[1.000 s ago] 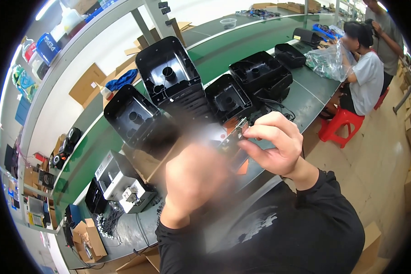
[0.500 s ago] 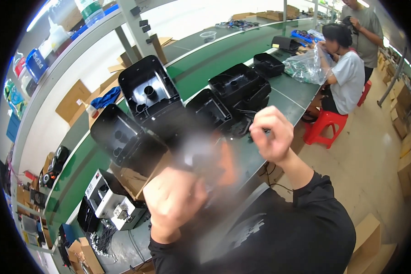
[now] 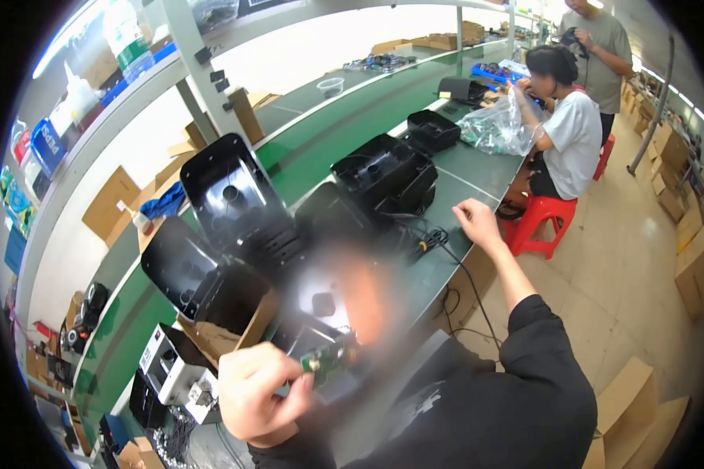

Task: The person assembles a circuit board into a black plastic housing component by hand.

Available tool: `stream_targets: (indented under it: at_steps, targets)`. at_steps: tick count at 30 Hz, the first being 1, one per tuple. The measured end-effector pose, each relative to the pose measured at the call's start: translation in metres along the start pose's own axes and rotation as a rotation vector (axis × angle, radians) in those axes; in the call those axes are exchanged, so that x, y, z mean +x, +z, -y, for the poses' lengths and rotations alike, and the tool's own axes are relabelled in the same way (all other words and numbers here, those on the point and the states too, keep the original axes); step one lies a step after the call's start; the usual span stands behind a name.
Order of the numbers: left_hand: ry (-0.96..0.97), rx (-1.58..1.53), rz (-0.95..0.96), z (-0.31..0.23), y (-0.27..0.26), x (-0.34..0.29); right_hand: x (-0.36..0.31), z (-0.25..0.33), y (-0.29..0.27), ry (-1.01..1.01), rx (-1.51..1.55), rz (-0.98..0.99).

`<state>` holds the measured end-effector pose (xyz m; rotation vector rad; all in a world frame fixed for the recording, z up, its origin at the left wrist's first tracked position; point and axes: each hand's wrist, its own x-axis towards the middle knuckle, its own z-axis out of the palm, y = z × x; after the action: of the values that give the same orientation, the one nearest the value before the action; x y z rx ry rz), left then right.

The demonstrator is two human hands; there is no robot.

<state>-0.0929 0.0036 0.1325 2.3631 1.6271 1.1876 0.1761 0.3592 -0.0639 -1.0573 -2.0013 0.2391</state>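
A small green circuit board (image 3: 330,361) is pinched between the thumb and fingers of my left hand (image 3: 260,391), low in front of me. A blurred patch in the centre hides part of the board's far end. My right hand (image 3: 479,222) is over the bench's right edge with its fingers curled; whether anything is in them does not show. Just left of it lies a bundled black cable (image 3: 429,244), with a strand hanging over the edge. Beyond the board, black plastic housings (image 3: 231,191) stand open, with another housing (image 3: 383,168) farther right.
A cardboard box (image 3: 254,320) and a white-and-black device (image 3: 172,363) are at the left. A green conveyor belt (image 3: 305,168) runs behind the housings. A seated person (image 3: 563,125) works over a clear plastic bag (image 3: 499,125); another person (image 3: 598,47) stands behind. A red stool (image 3: 541,223) is right of the bench.
My left hand has moved down and left, and the circuit board now shows in it. My right hand has moved slightly outward. The view has shifted, bringing the cable bundle into sight.
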Motion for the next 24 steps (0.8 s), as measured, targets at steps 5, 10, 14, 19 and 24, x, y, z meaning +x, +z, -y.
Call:
stream_targets:
  at_steps: [5,10,14,19,24]
  targets:
    - [0.146,-0.211,0.109,0.005,-0.009,-0.008,0.005,-0.009,0.028,0.069,0.146,-0.051]
    - [0.312,-0.399,0.131,0.015,-0.014,-0.011,0.006,-0.019,0.036,0.118,0.143,-0.038]
    - [0.454,-0.467,0.074,0.014,-0.017,-0.006,0.002,-0.019,0.039,0.175,0.225,-0.067]
    - [0.517,-0.583,0.241,0.023,-0.031,0.002,0.005,-0.014,0.036,0.188,0.190,-0.040]
    - [0.660,-0.816,0.242,0.026,-0.030,0.008,0.004,-0.016,0.039,0.156,0.158,-0.025]
